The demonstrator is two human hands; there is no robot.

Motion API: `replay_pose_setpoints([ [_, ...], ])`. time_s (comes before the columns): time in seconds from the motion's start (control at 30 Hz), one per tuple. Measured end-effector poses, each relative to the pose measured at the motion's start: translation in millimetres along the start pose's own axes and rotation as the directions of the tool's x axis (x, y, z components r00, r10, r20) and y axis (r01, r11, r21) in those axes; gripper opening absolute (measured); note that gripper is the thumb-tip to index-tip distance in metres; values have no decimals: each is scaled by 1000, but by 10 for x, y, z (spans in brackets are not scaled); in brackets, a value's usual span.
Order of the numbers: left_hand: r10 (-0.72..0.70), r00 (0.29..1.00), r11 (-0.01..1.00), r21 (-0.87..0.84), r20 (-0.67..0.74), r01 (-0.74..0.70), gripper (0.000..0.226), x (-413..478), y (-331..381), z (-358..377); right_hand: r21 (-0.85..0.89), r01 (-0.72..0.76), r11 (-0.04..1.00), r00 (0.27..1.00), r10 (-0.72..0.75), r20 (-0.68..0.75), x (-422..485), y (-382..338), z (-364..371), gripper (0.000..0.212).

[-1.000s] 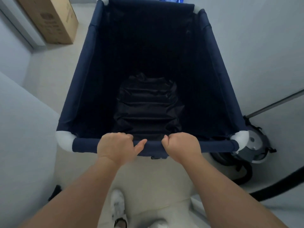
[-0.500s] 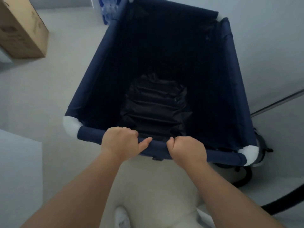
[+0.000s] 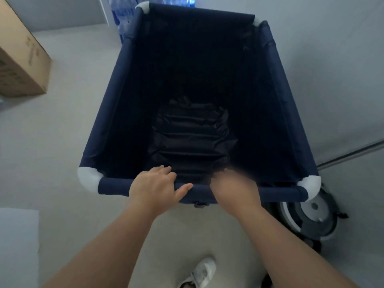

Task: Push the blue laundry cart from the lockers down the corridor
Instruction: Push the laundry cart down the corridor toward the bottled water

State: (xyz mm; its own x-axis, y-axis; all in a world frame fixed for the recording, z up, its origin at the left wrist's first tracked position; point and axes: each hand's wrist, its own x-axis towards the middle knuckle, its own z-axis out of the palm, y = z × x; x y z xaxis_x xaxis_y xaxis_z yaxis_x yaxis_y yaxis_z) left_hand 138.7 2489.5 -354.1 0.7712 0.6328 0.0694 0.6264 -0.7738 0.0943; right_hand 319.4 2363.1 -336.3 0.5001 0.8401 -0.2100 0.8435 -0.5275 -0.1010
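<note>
The blue laundry cart (image 3: 108, 113) fills the middle of the view, a navy fabric bin with white corner joints. A crumpled black cloth (image 3: 191, 138) lies at its bottom. My left hand (image 3: 153, 188) rests on the near rail (image 3: 116, 187) with the fingers stretched loosely over it and the thumb pointing right along the bar. My right hand (image 3: 232, 190) lies over the same rail just to the right, blurred by motion, so its grip cannot be made out.
A cardboard box (image 3: 18, 65) stands on the floor at the left. Blue packs of bottles (image 3: 120, 15) sit beyond the cart's far left corner. A round vacuum cleaner (image 3: 311, 217) and its metal tube (image 3: 353, 152) are close on the right, by the wall. My white shoe (image 3: 199, 271) is below.
The cart has rolled forward and swung right, away from the left wall. Both hands were clenched fists on the rail; now the left fingers have loosened and the right hand is moving.
</note>
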Motion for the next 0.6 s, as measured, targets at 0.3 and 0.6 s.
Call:
replay_pose_setpoints([
  [0.3, -6, 1000, 996, 94, -23, 8, 75, 900, 240, 13, -118, 35, 992, 997, -27, 67, 935, 503, -304, 51],
  [0.6, -33, 999, 998, 57, 8, 32, 78, 1724, 15, 21, -110, 37, 993, 999, -36, 6, 1786, 533, -444, 51],
])
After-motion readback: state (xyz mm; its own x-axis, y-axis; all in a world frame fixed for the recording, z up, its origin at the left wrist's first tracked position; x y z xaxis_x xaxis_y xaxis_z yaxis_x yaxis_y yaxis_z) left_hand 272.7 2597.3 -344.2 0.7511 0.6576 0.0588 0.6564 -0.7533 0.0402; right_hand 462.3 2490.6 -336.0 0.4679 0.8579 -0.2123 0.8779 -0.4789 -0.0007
